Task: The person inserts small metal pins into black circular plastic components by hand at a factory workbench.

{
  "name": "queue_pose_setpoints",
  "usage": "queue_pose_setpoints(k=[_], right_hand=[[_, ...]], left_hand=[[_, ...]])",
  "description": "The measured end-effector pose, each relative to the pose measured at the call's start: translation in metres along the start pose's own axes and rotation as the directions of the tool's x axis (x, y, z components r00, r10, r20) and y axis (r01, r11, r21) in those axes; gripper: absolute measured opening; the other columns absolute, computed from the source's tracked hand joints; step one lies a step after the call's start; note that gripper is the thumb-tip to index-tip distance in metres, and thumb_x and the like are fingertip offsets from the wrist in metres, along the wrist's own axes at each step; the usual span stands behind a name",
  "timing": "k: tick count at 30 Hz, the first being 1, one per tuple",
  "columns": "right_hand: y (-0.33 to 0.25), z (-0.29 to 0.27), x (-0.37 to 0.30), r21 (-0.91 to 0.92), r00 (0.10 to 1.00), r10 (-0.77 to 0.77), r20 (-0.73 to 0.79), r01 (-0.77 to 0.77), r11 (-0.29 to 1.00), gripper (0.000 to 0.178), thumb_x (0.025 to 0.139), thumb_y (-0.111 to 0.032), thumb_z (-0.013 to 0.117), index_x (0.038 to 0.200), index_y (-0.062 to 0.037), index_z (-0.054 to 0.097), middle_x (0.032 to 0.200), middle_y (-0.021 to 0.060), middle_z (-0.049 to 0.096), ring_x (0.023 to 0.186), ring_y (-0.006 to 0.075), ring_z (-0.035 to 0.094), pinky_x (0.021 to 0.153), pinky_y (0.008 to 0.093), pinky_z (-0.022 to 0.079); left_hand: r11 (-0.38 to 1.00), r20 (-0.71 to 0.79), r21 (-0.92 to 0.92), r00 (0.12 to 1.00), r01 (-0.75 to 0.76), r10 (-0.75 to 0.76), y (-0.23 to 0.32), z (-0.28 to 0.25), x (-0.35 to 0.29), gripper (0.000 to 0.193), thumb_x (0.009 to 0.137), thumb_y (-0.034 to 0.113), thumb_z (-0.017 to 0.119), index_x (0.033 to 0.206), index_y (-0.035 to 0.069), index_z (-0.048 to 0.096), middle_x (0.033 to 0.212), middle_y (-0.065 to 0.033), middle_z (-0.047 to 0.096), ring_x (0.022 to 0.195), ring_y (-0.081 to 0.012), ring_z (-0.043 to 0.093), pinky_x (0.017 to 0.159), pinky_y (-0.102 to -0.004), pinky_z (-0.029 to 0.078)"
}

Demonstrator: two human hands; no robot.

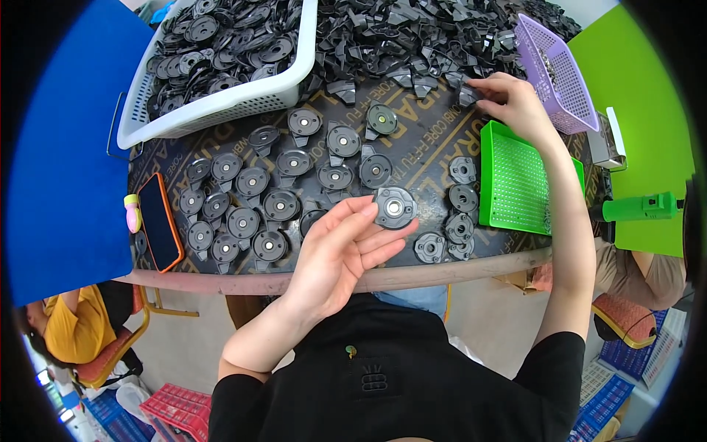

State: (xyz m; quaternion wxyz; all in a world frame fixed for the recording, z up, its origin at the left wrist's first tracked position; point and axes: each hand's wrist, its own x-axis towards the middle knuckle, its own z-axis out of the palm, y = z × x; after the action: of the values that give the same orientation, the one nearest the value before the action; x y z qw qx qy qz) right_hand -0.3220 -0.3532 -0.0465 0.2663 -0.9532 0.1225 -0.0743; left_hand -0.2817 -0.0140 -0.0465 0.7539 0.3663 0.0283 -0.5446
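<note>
Disc, dark with a shiny round metal centre, sits in my left hand, pinched between thumb and fingers, palm turned up, over the near part of the desk; other fingers loosely spread below it. My right hand reaches to the near fringe of the black parts pile, thumb and finger narrow, on either side of an angular black part; cannot tell if it is gripped. Desk's near edge is a pale curved rim, my left wrist just past it on my side. Left of the disc: spread of round dark assemblies, close-set, some nearly touching, so little room between them. Right of the disc: small cluster of flat dark pieces, then the green tray just beside, only a slim gap between; my right forearm crosses over the tray's right side. Most open room is the strip of printed desk surface between assemblies and cluster, running from the disc up toward the pile. Far-left side bounded by the white basket of dark discs, far-right by the purple basket. Phone in orange case near the left edge, inside the blue panel. Green power tool at right, before the lime panel.
</note>
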Motion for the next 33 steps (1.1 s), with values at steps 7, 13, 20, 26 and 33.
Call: queue_pose_setpoints(k=[7, 13, 20, 26, 33], right_hand=[[-0.124, 0.023, -0.071, 0.126, 0.864, -0.502, -0.035, 0.502, 0.855, 0.039, 0.074, -0.002, 0.068, 0.112, -0.0097, 0.066, 0.094, 0.008, 0.058, 0.082, 0.0243, 0.056, 0.07, 0.0322, 0.047], [-0.127, 0.039, -0.09, 0.054, 0.84, -0.538, -0.062, 0.541, 0.839, 0.047, 0.065, -0.002, 0.067, 0.112, -0.0046, 0.064, 0.093, 0.009, 0.057, 0.079, 0.0254, 0.055, 0.068, 0.0335, 0.047], [-0.128, 0.044, -0.092, 0.093, 0.871, -0.486, -0.078, 0.491, 0.866, 0.044, 0.066, -0.001, 0.067, 0.11, -0.0035, 0.065, 0.092, 0.0074, 0.057, 0.078, 0.0239, 0.054, 0.067, 0.0326, 0.046], [-0.129, 0.022, -0.084, 0.256, 0.833, -0.547, 0.083, 0.512, 0.82, 0.04, 0.072, -0.008, 0.072, 0.112, -0.006, 0.065, 0.092, 0.0063, 0.061, 0.08, 0.0208, 0.056, 0.065, 0.0299, 0.046], [0.078, -0.116, 0.011, -0.116, 0.851, 0.201, -0.486, -0.291, 0.95, 0.033, 0.083, -0.025, 0.066, 0.113, -0.0103, 0.066, 0.093, 0.0095, 0.069, 0.084, 0.0161, 0.064, 0.077, 0.0293, 0.05]], left_hand=[[0.999, 0.008, -0.039, 1.0, -0.019, 0.019, -0.006, 0.001, 0.004, 0.024, 0.1, 0.017, 0.039, 0.117, 0.0, 0.045, 0.119, -0.0176, 0.057, 0.115, -0.0338, 0.055, 0.094, -0.0382, 0.051], [0.999, 0.043, -0.049, 0.999, -0.019, 0.021, -0.01, 0.002, 0.005, 0.025, 0.1, 0.016, 0.037, 0.116, -0.002, 0.044, 0.119, -0.0168, 0.056, 0.112, -0.0299, 0.058, 0.096, -0.0388, 0.049], [0.999, 0.051, -0.041, 0.998, -0.03, 0.032, -0.013, 0.0, 0.004, 0.024, 0.101, 0.017, 0.037, 0.113, -0.001, 0.047, 0.113, -0.0137, 0.059, 0.109, -0.0278, 0.06, 0.095, -0.0396, 0.05], [0.994, 0.148, 0.09, 0.986, 0.06, -0.073, 0.0, -0.009, 0.005, 0.023, 0.093, 0.012, 0.057, 0.112, 0.002, 0.051, 0.103, -0.0062, 0.065, 0.09, -0.0094, 0.063, 0.084, -0.0308, 0.052], [0.691, 0.326, 0.631, 0.929, -0.353, 0.177, 0.035, 0.03, 0.021, 0.026, 0.084, -0.006, 0.061, 0.11, -0.004, 0.061, 0.108, -0.0102, 0.064, 0.093, -0.012, 0.062, 0.085, -0.0244, 0.051]])
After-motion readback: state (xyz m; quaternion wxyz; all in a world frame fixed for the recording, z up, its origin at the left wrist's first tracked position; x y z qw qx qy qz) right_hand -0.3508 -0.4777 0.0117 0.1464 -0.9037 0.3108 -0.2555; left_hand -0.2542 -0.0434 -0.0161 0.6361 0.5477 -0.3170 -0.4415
